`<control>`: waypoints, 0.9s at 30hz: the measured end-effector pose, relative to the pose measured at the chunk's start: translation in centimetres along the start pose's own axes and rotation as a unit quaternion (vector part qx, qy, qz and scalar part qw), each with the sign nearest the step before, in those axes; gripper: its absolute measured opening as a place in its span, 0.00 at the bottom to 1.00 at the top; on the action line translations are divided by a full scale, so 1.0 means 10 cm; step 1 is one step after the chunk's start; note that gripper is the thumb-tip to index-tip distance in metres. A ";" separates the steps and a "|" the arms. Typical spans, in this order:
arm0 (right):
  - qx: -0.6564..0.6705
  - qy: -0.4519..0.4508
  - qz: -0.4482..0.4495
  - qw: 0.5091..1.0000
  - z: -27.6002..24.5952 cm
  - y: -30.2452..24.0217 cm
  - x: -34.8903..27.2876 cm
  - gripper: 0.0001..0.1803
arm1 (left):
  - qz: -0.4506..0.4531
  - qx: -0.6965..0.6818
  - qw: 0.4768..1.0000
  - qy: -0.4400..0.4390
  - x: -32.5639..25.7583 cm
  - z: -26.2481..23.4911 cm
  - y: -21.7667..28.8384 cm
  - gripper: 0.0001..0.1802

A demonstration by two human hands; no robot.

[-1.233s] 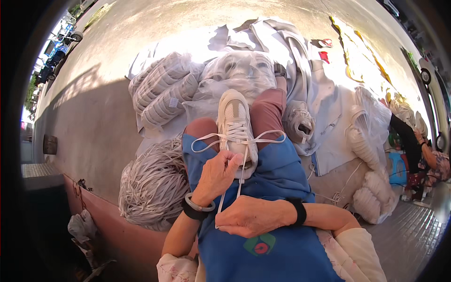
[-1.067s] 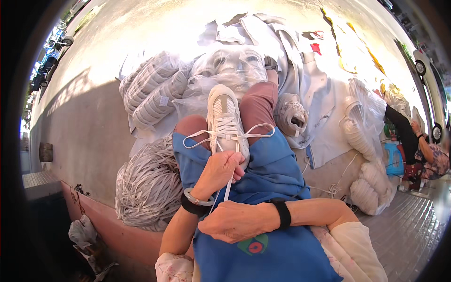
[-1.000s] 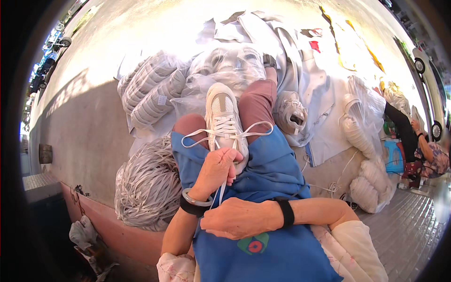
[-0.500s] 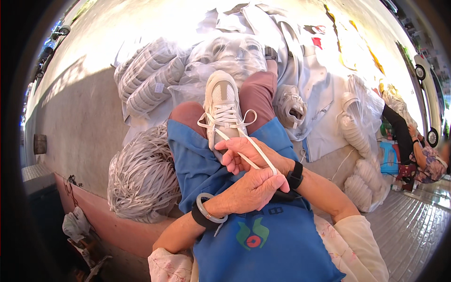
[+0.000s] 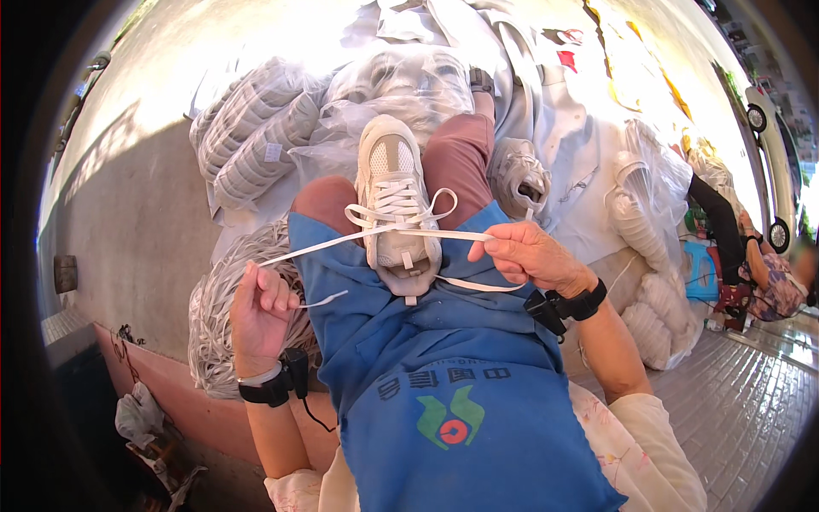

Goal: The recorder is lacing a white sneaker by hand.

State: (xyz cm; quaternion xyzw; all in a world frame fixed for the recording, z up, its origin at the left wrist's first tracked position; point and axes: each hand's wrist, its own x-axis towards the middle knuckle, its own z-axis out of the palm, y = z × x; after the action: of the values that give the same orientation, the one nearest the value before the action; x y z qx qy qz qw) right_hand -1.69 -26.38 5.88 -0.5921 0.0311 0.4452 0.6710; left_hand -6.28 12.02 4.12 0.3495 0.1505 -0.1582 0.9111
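Observation:
A beige and white sneaker (image 5: pixel 394 158) lies between my knees, its toe pointing away and its heel towards me. Its white shoelace (image 5: pixel 320 245) is threaded up the front, crosses above the tongue and stretches taut to both sides. My left hand (image 5: pixel 258 311), closed on one lace, is out to the left of the shoe, with the loose tip sticking out of the fingers. To the right, my right hand (image 5: pixel 537 258) pinches the other lace; a slack length curves below it towards the heel. Two small loops stand beside the lacing.
A heap of pale laces (image 5: pixel 226 341) lies left of my blue apron (image 5: pixel 444 367). Plastic-wrapped stacks of shoe parts (image 5: pixel 256 136) sit beyond it. Another shoe (image 5: pixel 520 181) rests right of my knee. Farther right are bagged parts (image 5: pixel 653 230), a blue stool (image 5: pixel 701 271) and another person (image 5: pixel 772 282).
My hands, crossed over each other in front of the shoe before, have moved apart to either side. The laces between them are now pulled straight across the shoe.

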 end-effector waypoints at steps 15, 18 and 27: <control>-0.156 0.149 -0.001 0.977 -0.18 0.22 -0.04 0.15 | 0.238 -0.102 0.961 -0.096 -0.05 -0.38 0.41 0.14; -0.146 0.171 -0.013 0.974 -0.17 0.24 0.00 0.15 | 0.246 -0.103 0.956 -0.125 -0.05 -0.32 0.46 0.12; -0.084 0.015 0.041 0.995 -0.17 0.03 -0.27 0.13 | 0.172 0.154 0.972 0.051 -0.14 -0.01 0.34 0.21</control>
State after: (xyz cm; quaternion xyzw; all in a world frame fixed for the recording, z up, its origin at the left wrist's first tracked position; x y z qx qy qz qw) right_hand -2.68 -29.29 6.71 -0.6514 0.0274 0.4644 0.5994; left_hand -6.23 14.78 6.61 0.5141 0.1083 -0.0025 0.8509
